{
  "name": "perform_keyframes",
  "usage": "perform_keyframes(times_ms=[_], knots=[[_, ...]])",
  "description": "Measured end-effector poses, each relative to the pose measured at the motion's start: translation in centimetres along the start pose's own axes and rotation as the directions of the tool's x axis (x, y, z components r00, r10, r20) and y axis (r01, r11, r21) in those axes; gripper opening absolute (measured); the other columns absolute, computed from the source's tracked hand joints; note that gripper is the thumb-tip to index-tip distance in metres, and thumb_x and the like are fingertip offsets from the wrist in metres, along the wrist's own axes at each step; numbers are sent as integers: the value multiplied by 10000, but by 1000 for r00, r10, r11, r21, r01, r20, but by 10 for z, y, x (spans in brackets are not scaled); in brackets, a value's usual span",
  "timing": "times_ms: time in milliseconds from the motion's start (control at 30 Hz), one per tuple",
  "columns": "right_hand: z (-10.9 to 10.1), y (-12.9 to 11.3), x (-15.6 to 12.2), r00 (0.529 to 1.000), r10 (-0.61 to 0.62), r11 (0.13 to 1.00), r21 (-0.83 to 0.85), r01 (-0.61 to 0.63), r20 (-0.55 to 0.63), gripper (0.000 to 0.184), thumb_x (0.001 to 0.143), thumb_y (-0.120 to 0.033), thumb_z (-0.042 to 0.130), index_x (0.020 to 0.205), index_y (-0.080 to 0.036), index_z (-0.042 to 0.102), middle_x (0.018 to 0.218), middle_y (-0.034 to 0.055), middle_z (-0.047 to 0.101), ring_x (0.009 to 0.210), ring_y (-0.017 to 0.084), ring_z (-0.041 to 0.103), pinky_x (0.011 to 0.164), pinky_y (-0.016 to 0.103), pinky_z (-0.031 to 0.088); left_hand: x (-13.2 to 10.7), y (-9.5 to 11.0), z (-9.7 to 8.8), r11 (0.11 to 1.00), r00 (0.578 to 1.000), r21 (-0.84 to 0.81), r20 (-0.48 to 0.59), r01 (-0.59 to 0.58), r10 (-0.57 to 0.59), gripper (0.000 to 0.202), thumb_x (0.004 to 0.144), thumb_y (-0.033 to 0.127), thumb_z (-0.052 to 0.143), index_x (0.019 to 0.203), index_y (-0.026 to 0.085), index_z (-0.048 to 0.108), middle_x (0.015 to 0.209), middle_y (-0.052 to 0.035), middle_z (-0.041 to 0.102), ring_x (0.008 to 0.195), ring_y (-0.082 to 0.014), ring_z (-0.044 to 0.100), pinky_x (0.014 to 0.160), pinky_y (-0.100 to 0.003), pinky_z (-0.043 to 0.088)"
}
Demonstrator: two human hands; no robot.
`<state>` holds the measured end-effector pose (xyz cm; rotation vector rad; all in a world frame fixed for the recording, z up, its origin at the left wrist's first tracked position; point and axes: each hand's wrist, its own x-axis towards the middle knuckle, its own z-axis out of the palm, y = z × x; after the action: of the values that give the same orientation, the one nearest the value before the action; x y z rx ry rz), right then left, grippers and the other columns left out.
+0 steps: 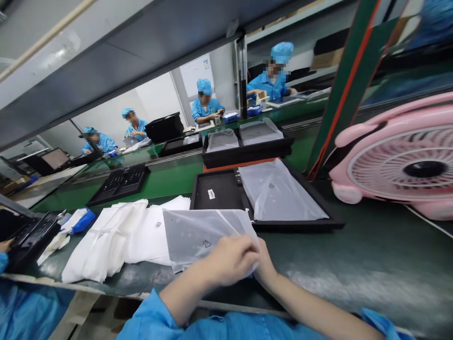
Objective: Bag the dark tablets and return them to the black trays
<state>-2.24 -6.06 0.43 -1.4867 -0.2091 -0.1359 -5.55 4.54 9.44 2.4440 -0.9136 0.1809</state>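
Observation:
A translucent plastic bag (191, 236) with a printed triangle mark is held tilted above the near edge of the bench, and something grey and flat shows through it. My left hand (238, 259) lies across the bag's right end, its fingers curled closed on the film. Close behind it, my right hand (264, 268) grips the same end; its fingertips are mostly hidden by the left hand and film. Just beyond the bag stands a black tray (215, 191). A bagged flat item (283, 193) fills its right compartment, and a small white label sits in its left one.
White plastic bags (109, 236) lie piled to the left. Farther back are stacked black trays (244, 153) with bagged items and another black tray (120, 183). A pink fan (399, 156) stands at right. Several co-workers in blue sit across the line; another person's sleeve (24, 307) is at left.

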Motion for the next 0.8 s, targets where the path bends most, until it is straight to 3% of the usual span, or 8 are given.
perform_keyframes(times_ms=[100, 133, 267, 367, 500, 633, 733, 800], knots=[[-11, -27, 5, 997, 53, 992, 114, -59, 48, 312, 530, -469, 651, 526, -169, 562, 520, 13, 543, 522, 168, 485, 498, 304, 435, -5, -18, -53, 995, 938, 58, -344, 76, -51, 334, 715, 342, 594, 995, 166, 550, 1017, -117, 593, 947, -231, 540, 819, -320, 420], [-15, -39, 8, 995, 53, 988, 138, -64, 83, 308, 508, -450, 675, 530, -163, 567, 524, 6, 541, 519, 158, 479, 493, 290, 426, -5, -26, -71, 987, 920, 81, -379, 137, -97, 451, 639, 368, 667, 1025, 161, 556, 1073, -128, 575, 1001, -263, 518, 837, -338, 413], [-39, -87, 32, 970, -32, 999, 48, 21, 239, 338, 492, -453, 698, 522, -148, 556, 534, -6, 533, 552, 151, 498, 517, 260, 414, -3, -50, -106, 941, 941, -60, -54, 332, -335, 297, 582, 388, 697, 749, 147, 651, 721, -49, 631, 684, -219, 579, 595, -269, 443], [-63, -114, 51, 886, -124, 987, -37, 157, 446, 423, 608, -544, 596, 715, -136, 626, 705, 32, 617, 721, 194, 570, 662, 293, 453, -9, -60, -89, 875, 900, -286, -80, 391, -429, 315, 597, 439, 661, 626, 126, 635, 567, -16, 579, 557, -171, 538, 514, -236, 412], [-94, -124, 68, 694, -128, 886, -232, 401, 708, 589, 684, -498, 571, 1158, -151, 524, 1092, 73, 590, 1025, 213, 526, 857, 300, 413, -26, -73, -55, 757, 724, -487, -310, 435, -616, 390, 530, 465, 694, 685, 112, 638, 589, -24, 603, 572, -174, 541, 518, -242, 419], [-115, -128, 91, 764, 10, 565, -634, 528, 645, 447, 643, -235, 639, 1082, -174, 585, 850, 30, 663, 789, 183, 604, 720, 265, 451, -40, -82, -37, 682, 634, -604, -346, 413, -691, 419, 509, 472, 714, 695, 105, 638, 618, -43, 631, 588, -178, 558, 537, -257, 443], [-133, -148, 112, 790, -289, 440, -658, 611, 541, 174, 697, -195, 572, 845, -205, 662, 794, 1, 664, 769, 158, 604, 742, 262, 449, -44, -83, -30, 646, 617, -671, -346, 365, -707, 437, 485, 474, 734, 687, 98, 642, 630, -57, 644, 591, -179, 569, 546, -262, 455], [-138, -166, 118, 732, -576, 451, -606, 655, 363, 161, 734, -239, 547, 844, -203, 659, 845, 12, 660, 799, 155, 601, 767, 268, 454, -45, -83, -25, 638, 610, -699, -362, 323, -705, 438, 488, 468, 742, 693, 94, 646, 643, -64, 652, 605, -181, 577, 558, -258, 459]])
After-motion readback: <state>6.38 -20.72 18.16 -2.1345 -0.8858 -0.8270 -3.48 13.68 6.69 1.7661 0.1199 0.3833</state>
